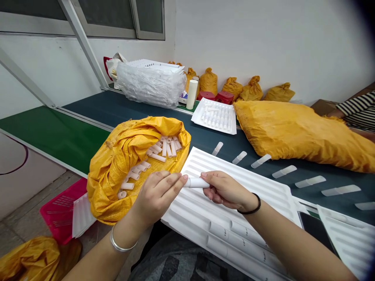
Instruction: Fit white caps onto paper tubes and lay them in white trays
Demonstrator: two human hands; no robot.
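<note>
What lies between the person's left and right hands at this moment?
In the head view, a short white tube spans the gap, its ends at the fingers of the left hand and the right hand.

tube print: too small to read | striped sleeve: cut by right edge

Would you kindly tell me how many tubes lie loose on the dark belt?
7 tubes: one slanting row on the dark belt, starting beyond the white tray under the hands and reaching the picture's right edge, where the last lies. More may be hidden.
</note>
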